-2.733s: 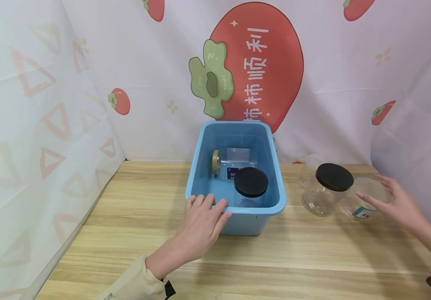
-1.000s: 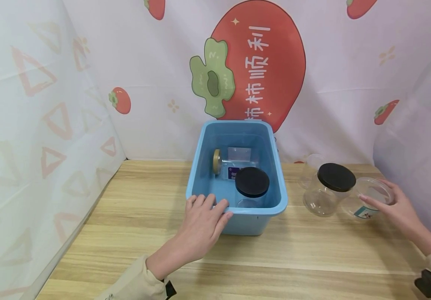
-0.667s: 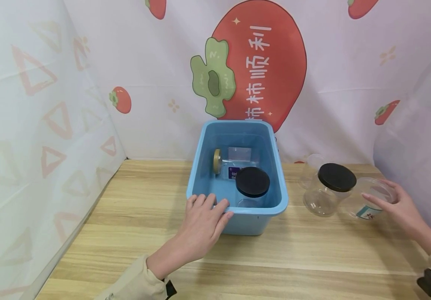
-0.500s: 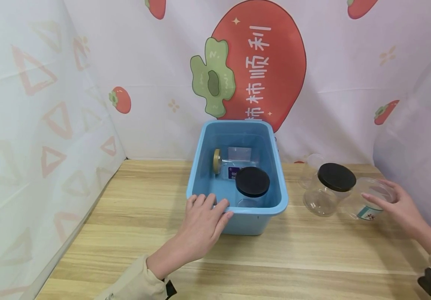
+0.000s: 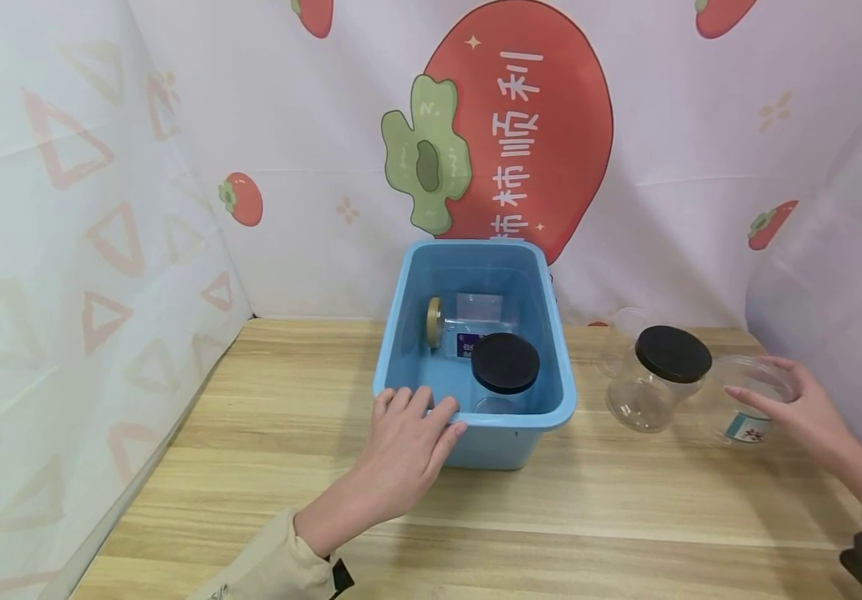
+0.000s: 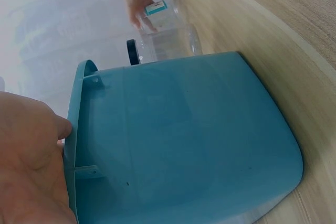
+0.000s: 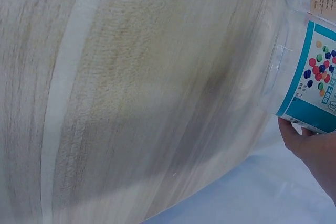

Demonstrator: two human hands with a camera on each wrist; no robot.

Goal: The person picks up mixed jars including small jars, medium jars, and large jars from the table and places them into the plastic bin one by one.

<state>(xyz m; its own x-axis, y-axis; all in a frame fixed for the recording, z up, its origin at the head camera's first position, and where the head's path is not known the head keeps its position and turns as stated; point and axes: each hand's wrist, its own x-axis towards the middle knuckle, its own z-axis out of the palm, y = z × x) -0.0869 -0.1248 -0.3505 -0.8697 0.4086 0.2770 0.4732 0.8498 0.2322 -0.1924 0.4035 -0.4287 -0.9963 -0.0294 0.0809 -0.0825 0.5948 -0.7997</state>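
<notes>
My left hand (image 5: 401, 458) grips the front rim of a blue plastic bin (image 5: 487, 450), its fingers over the edge; the left wrist view shows the thumb against the rim's outer side. On the right of the table, my right hand (image 5: 817, 421) holds a clear plastic jar (image 5: 748, 427) with a teal label, thumb and fingers near its top. No lid shows on this jar. In the right wrist view, colourful dots mark the jar's label (image 7: 320, 72). Inside the bin, a clear jar with a gold lid (image 5: 434, 322) lies sideways, and a black-lidded jar (image 5: 506, 364) stands nearer the front.
Just left of the held jar stands another clear jar with a black lid (image 5: 673, 354). Behind it is a clear container (image 5: 618, 342), partly hidden. The wooden table (image 5: 296, 400) is bounded by printed cloth walls (image 5: 311, 250) at the back and both sides.
My right hand has closed in on the teal-labelled jar, which has shifted slightly right, its label moving the same way. My left hand and the bin keep their places.
</notes>
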